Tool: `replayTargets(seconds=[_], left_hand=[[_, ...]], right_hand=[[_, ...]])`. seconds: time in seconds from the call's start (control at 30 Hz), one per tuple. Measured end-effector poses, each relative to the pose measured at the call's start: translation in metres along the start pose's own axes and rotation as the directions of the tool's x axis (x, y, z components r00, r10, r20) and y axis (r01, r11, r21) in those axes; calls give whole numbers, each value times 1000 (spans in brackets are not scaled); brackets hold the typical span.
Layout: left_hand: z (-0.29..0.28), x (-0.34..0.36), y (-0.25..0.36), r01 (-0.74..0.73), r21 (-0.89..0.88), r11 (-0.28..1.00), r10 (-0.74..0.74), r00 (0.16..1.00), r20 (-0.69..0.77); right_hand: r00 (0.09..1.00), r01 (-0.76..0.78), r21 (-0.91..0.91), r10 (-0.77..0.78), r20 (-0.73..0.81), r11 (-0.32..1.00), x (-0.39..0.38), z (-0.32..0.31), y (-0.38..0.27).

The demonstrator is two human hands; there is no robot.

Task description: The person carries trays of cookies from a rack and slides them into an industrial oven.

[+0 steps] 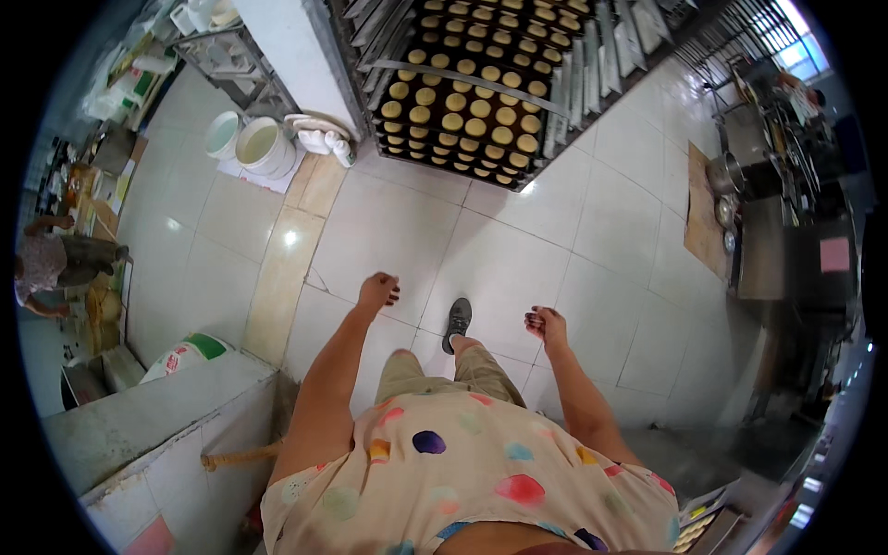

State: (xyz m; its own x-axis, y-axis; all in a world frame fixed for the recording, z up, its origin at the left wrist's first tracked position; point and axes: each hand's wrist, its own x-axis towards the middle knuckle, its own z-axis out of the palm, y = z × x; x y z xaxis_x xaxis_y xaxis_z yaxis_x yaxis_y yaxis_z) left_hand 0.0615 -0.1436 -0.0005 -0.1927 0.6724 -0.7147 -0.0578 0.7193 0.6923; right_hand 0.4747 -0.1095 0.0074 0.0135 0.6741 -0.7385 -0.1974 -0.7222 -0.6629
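- Rack (435,71) loaded with round yellow pastries (476,127) stood ahead on the tiled floor (509,250), well apart from both hands.
- Nearest my view, I saw the wearer's spotted shirt (472,449) and khaki trousers (490,375).
- Left hand (378,291) hung over the tiles, fingers loosely curled; I could not tell whether it held anything.
- Right hand (547,326) hung with fingers bent inward; I could not tell whether something small sat within.
- Between them, lower down, I saw one dark shoe (459,317).
- Farther off, I made out two pale buckets (265,150) left of the rack.
- Farthest left, I saw another person (44,264).
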Motion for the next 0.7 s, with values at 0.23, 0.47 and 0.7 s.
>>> replayTargets(seconds=[0.23, 0.47, 0.7], left_hand=[[-38, 114, 77, -26, -216, 976, 32, 999, 27], [-73, 255, 130, -48, -366, 929, 59, 998, 19], [-58, 379, 173, -98, -558, 824, 139, 990, 31]], right_hand=[[1000, -16, 72, 14, 24, 997, 122, 78, -81], [999, 12, 312, 0, -37, 950, 213, 142, -96], [998, 62, 465, -65, -10, 883, 342, 162, -113]])
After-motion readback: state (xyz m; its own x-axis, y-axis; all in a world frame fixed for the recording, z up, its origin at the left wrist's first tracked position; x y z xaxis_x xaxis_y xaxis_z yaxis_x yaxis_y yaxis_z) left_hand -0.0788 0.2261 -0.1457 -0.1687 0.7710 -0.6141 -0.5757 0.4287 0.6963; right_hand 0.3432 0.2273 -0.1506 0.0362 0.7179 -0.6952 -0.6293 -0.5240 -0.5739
